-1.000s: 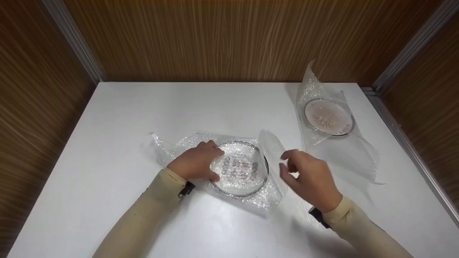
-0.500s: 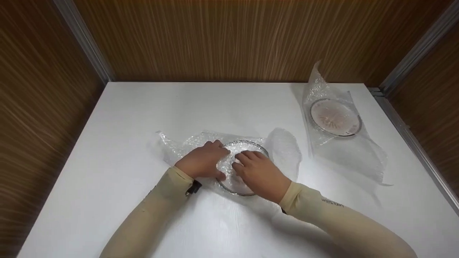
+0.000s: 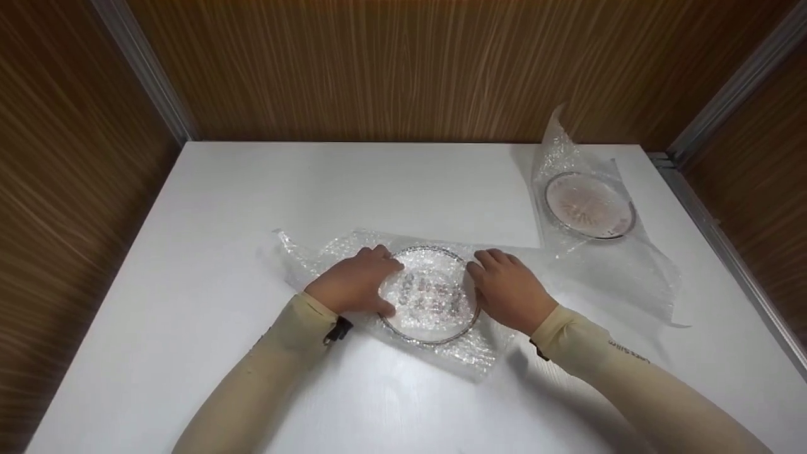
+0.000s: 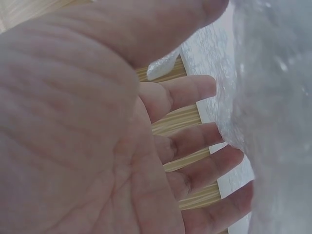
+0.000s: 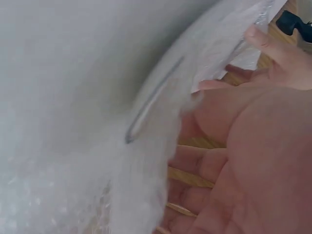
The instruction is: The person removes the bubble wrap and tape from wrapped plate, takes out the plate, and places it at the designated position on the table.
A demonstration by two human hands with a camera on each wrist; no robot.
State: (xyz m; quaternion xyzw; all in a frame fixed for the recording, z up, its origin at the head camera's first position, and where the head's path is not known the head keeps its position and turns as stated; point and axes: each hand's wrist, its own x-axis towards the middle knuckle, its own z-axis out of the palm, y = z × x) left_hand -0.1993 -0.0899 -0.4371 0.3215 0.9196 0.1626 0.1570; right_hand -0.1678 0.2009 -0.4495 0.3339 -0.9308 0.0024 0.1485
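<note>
the left hand (image 3: pixel 356 284) rests at nine o'clock on a film-covered round piece (image 3: pixel 429 293), thumb towards eight, fingertips towards ten. its fingers lie spread and fairly straight, touching the bubble wrap (image 3: pixel 470 354) rather than clutching it. that suits steadying: flat, light contact should prevent skidding or bunching. the piece, with blurred dark and reddish marks, lies around mid-desk, between the hands. at its three o'clock the right hand (image 3: pixel 509 290) bends its fingers over the rim; i cannot tell whether they pinch anything, their tips being hidden. it would do best to draw the film snug along that edge, pressing evenly against the left hand instead of tugging outward.

the room, same order: a brown wood-grain left panel (image 3: pixel 57 208), a metal strip (image 3: pixel 148 79), the white desk (image 3: pixel 252 183), and the back panel (image 3: pixel 378 69) at twelve. well off at two o'clock from the piece, a second round piece (image 3: pixel 583 211), pinkish, lies in its own film sheet (image 3: pixel 615 277), one tip rising towards eleven. last comes the right panel (image 3: pixel 756 164).
</note>
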